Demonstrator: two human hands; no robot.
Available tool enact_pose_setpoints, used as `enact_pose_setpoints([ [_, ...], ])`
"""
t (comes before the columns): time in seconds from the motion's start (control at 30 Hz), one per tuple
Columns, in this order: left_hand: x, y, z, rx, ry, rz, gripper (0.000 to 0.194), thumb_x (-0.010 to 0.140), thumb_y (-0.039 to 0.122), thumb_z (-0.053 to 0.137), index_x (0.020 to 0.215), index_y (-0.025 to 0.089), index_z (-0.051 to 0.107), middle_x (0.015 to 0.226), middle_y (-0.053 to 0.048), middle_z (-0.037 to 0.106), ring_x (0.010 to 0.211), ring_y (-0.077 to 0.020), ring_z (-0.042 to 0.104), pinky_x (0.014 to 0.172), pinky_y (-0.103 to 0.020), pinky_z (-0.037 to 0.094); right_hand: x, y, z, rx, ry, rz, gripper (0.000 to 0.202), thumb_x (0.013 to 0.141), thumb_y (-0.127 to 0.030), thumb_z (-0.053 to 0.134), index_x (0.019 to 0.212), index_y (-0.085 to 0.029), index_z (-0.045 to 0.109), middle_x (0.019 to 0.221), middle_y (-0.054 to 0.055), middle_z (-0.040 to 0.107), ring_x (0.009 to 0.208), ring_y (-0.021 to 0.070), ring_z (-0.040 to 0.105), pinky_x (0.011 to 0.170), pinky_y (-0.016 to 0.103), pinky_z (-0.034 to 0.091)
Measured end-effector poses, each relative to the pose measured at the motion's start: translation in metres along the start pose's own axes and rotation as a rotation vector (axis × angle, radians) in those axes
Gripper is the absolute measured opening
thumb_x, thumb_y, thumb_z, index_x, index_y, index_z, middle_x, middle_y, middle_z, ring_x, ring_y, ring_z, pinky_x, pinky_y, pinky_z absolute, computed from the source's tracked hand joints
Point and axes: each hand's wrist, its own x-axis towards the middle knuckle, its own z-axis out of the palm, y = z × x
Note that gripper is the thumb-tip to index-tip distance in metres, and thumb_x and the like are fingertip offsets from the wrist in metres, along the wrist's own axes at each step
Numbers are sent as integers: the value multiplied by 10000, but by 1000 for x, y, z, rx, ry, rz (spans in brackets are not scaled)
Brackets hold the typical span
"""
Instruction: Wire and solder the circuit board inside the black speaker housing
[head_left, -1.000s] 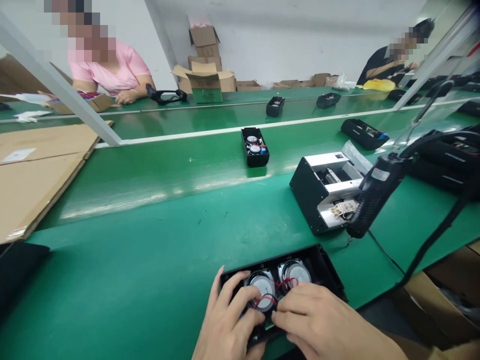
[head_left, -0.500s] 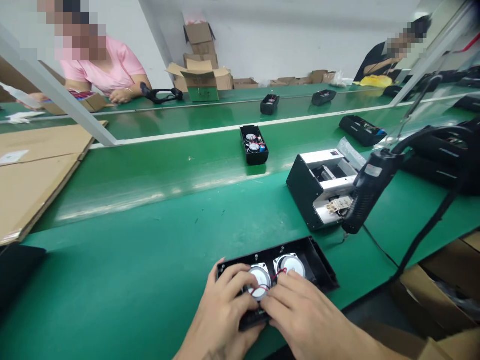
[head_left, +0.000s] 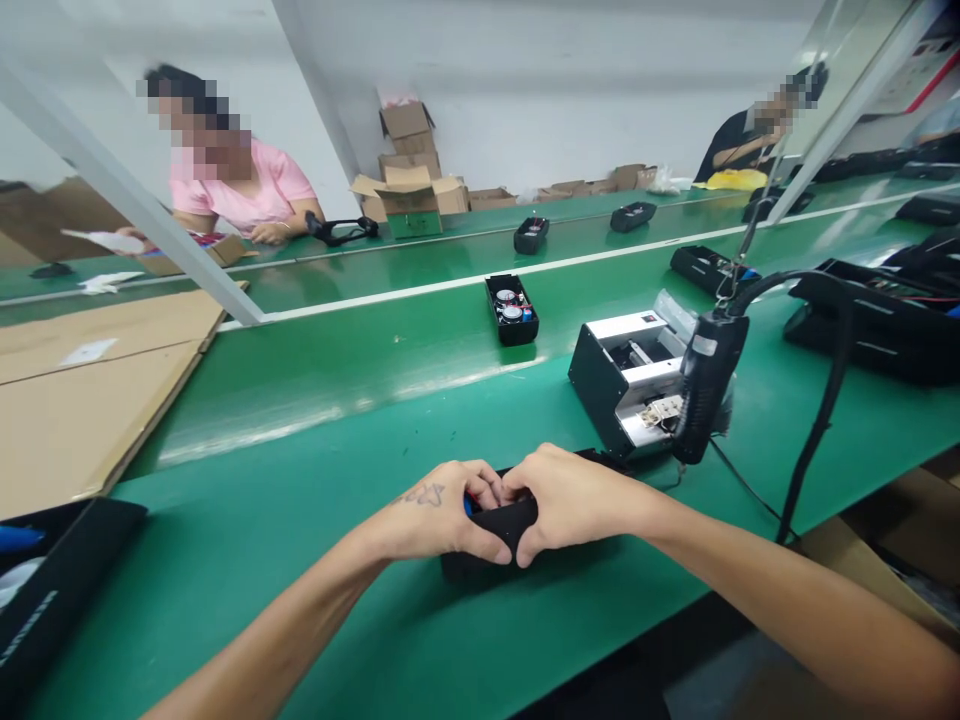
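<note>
Black casing (head_left: 508,524) on green table (head_left: 247,530), lower centre.
Left hand (head_left: 459,508) and right hand (head_left: 564,500) — both clamped on its near wall.

Assembly workshop, evidenced by green benches (head_left: 315,460), repeated black casings (head_left: 511,312) from one to three o'clock, hanging power tool (head_left: 709,390) at three, co-workers (head_left: 251,195) at ten and two.

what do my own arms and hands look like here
Your left arm and right arm show no sleeves, watches or bracelets. The left hand and right hand are ungloved. A dark line tattoo marks the back of the left hand.
</note>
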Motion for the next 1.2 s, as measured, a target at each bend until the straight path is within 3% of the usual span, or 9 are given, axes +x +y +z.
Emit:
enact_pose_setpoints([
  [0.4,3,-2,-1,-15,-10,-32,358,549,406,958,637,225,662,1105,55,697,961,-193,611,806,-328,407,-1,-4,2,-85,30,-33,252,724,-365,893,910,-244,776,755,-38,713,659,161,611,536,277,318],
  [0.57,2,0,0,-29,-23,-40,376,544,407,962,621,218,647,1110,58,686,912,-175,605,781,-324,405,-1,-3,9,-221,68,-100,369,733,-499,905,976,-251,783,870,17,795,759,232,702,587,299,314],
  [0.73,2,1,0,-45,-35,-47,355,550,432,968,631,227,690,1115,55,677,940,-178,612,785,-318,423,2,-6,12,-167,59,23,303,680,-474,905,881,-270,804,725,-26,738,636,189,628,539,295,301],
  [0.9,2,0,1,-30,-31,-30,349,557,420,981,637,229,699,1077,64,676,888,-157,603,749,-303,424,1,-7,15,-122,104,8,244,658,-427,900,799,-262,789,652,-32,693,590,169,583,568,290,309],
  [1.07,-11,-1,17,19,37,10,328,597,397,989,668,231,715,1137,56,682,918,-164,641,788,-314,446,-11,-7,32,-191,137,-37,179,704,-342,840,791,-222,741,772,14,761,696,214,678,585,325,300],
  [1.2,-28,-5,45,136,140,45,185,712,311,943,724,266,764,1244,40,694,1080,-225,682,974,-394,476,-27,-7,60,-355,229,-138,141,777,-263,799,880,-192,735,841,30,767,777,233,702,619,371,328],
])
